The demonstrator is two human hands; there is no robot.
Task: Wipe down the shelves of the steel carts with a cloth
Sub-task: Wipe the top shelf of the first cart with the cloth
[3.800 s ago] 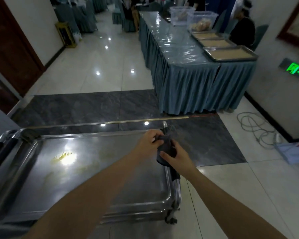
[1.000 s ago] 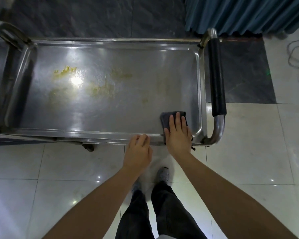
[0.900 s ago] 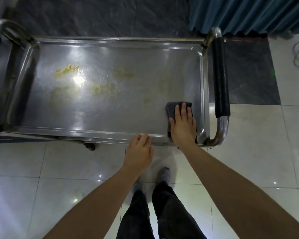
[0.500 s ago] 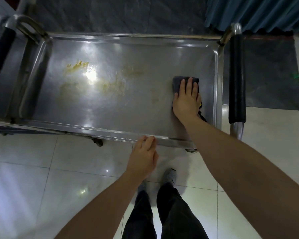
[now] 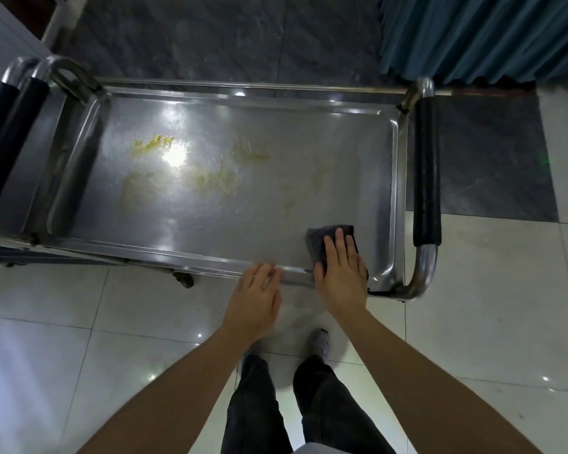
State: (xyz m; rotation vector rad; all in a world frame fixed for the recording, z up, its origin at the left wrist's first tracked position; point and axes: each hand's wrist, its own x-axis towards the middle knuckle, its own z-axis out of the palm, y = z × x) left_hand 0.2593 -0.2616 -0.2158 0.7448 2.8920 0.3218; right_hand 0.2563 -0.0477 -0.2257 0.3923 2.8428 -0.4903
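The dark cloth point(image 5: 322, 239) is pressed flat under the right hand point(image 5: 341, 270), fingers point(image 5: 338, 239) straight, at the near right corner of the steel cart's top shelf point(image 5: 230, 204). The near rim of that shelf is touched by the left hand point(image 5: 254, 301), fingers relaxed, nothing gripped. Yellow smears point(image 5: 151, 144) are seen toward the shelf's far left. No writing or brand can be read.

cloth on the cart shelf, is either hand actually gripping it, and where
No grip: the right hand presses flat on the cloth's near part. The left hand rests on the cart's rim.
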